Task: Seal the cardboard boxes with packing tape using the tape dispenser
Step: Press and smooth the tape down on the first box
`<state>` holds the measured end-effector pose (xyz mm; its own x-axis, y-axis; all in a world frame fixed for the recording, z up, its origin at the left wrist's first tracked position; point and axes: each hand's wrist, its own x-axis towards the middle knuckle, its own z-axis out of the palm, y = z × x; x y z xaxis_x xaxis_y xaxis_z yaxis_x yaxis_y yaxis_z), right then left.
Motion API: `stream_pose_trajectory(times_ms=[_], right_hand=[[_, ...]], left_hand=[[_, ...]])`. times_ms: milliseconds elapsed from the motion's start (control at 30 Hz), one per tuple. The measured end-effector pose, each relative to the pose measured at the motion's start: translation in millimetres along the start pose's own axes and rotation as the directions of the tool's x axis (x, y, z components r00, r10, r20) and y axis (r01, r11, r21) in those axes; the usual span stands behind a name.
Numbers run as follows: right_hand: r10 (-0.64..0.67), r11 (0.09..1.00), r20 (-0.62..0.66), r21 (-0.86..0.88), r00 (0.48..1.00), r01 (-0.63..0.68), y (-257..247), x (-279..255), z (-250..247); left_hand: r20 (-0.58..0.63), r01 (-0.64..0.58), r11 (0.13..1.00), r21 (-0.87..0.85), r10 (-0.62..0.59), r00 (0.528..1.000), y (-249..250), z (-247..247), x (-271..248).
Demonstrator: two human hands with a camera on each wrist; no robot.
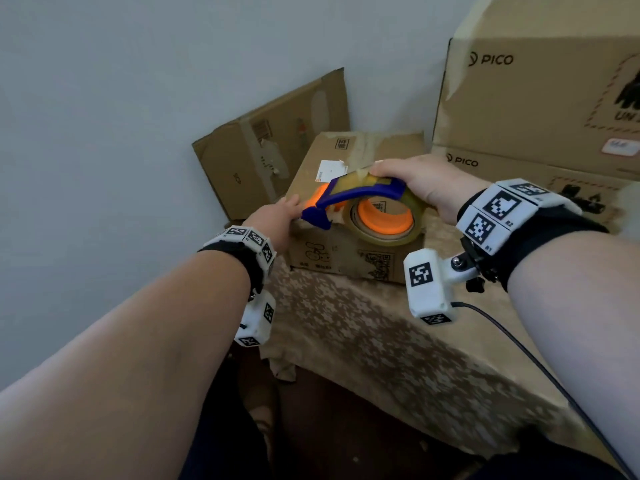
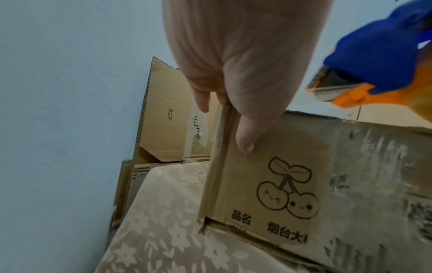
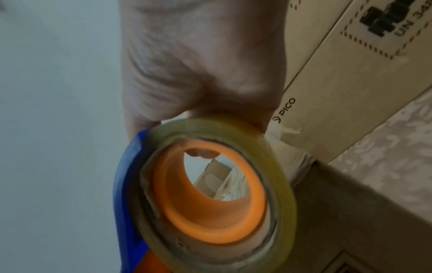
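Note:
A small cardboard box (image 1: 349, 258) with a cherry print (image 2: 287, 188) stands on the cloth-covered table. My left hand (image 1: 282, 213) holds its near-left top corner. In the left wrist view the thumb (image 2: 247, 136) lies on the front face and the other fingers reach past the edge. My right hand (image 1: 415, 178) grips a blue and orange tape dispenser (image 1: 363, 194) from above, holding it tilted just over the box top. The clear tape roll (image 3: 210, 194) sits on its orange hub. The dispenser's blue front end (image 2: 378, 61) hangs close to my left hand (image 2: 233, 83).
Two large PICO boxes (image 1: 536, 98) are stacked at the right, close behind my right hand. A flattened carton (image 1: 270, 143) leans on the wall behind the small box. The floral tablecloth (image 1: 381, 341) reaches the near table edge. A cable (image 1: 519, 344) runs from my right wrist.

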<state>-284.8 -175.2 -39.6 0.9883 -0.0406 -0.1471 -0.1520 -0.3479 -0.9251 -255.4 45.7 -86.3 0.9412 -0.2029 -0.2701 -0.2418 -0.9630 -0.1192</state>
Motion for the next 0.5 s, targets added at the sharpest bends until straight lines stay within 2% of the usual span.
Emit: stream_pose_trajectory(times_ms=[167, 400, 500], right_hand=[[-0.072, 0.982, 0.024, -0.173, 0.997, 0.075, 4, -7, -30], [-0.104, 0.936, 0.059, -0.333, 0.993, 0.118, 9, -7, -40], [-0.118, 0.926, 0.053, -0.354, 0.992, 0.129, 9, -7, -37]], left_hand=[[0.123, -0.014, 0.994, 0.107, 0.001, 0.992, 0, -2, 11], [0.091, -0.001, 0.997, 0.078, -0.006, 0.996, 2, -2, 11], [0.018, -0.004, 1.000, 0.022, 0.004, 1.000, 3, 4, 9]])
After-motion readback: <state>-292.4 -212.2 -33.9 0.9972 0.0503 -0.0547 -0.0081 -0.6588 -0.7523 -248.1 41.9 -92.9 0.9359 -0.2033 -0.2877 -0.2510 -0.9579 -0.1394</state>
